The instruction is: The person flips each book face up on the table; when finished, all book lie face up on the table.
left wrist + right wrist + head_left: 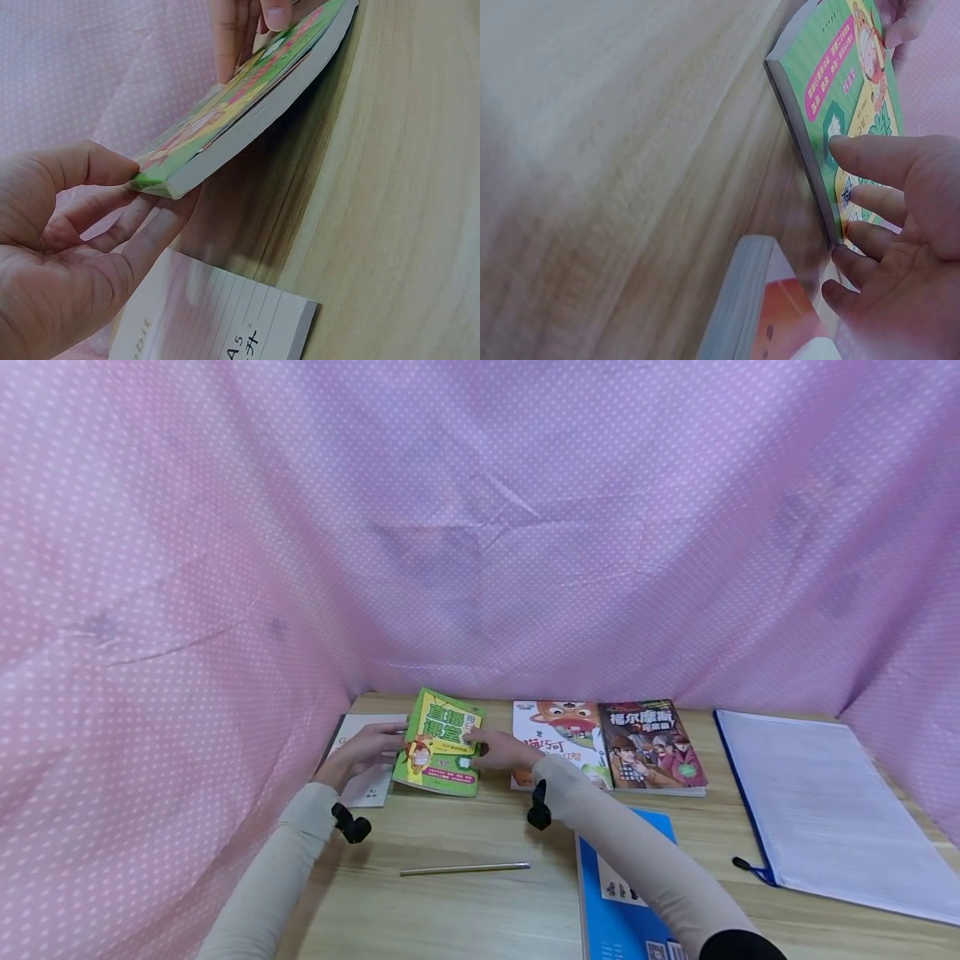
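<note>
A green and yellow paperback book [438, 745] is tilted, its left edge raised off the wooden table. My left hand [82, 225] pinches that raised edge, thumb on the cover and fingers underneath. At the opposite side is my right hand [907, 217], its thumb laid over the cover and its fingers loosely spread along the edge. Beneath and left of the book lies a pale lined notebook [225, 311], partly covered by the left hand in the head view.
Right of the book lie a white book with a cartoon animal [566, 731] and a dark comic-style book [652, 747], side by side. A silver pen-like stick [465, 868] lies in front. The right forearm passes over a blue book [615, 935]. A white zip folder [840, 810] lies far right.
</note>
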`<state>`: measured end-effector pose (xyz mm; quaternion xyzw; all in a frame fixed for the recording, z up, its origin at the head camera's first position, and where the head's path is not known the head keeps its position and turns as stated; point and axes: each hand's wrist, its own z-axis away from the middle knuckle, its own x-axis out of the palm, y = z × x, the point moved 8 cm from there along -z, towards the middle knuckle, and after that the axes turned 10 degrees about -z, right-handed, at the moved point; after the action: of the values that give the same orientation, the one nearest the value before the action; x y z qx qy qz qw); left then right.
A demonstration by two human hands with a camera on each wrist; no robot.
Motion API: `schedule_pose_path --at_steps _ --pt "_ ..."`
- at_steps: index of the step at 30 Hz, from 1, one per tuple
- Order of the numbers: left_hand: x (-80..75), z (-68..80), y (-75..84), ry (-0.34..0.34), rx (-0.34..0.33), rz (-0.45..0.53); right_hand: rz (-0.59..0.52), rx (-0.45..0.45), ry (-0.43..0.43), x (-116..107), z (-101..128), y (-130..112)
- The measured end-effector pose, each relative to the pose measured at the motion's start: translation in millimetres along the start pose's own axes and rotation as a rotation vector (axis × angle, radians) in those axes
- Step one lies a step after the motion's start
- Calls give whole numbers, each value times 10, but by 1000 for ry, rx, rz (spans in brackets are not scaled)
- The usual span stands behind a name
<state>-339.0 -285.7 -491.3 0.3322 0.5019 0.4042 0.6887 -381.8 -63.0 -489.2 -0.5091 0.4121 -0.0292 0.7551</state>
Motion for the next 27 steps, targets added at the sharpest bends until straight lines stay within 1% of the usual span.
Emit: schedule_pose_path --at_steps 7,12,19,22,27 --pt "51 3 -2 3 -16 3 30 18 10 -24 20 5" --pt "91 -9 -6 -7 -3 -6 56 29 11 -43 44 4" --pt "118 -64 -8 18 -19 -4 91 31 10 -79 65 41" --pt "141 -82 1 23 -21 -17 81 30 11 -96 73 57" --pt "175 -98 16 39 -43 -16 79 30 9 -121 83 73"
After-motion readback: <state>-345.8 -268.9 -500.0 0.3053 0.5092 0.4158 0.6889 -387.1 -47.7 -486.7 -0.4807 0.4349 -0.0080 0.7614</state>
